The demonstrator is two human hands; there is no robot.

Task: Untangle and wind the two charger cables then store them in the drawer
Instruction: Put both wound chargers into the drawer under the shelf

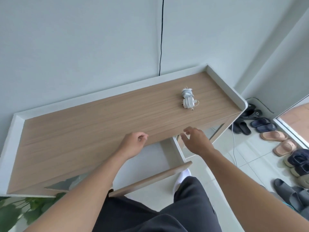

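drawer (167, 151) stood open; wound charger (187, 98) lay near table's (83, 118) far right corner, awaiting pickup by right hand (194, 141), fingers apart; left hand (133, 143) loosely curled, empty.

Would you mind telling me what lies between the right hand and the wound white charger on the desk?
Only bare wooden desktop separates the right hand from the wound charger, per the head view.

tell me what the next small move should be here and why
Probably reach the right hand forward to pick up the wound charger. It lies bundled on the desk, untouched, while the drawer below already stands open. Both hands are empty, and the left hand rests at the desk's front edge.
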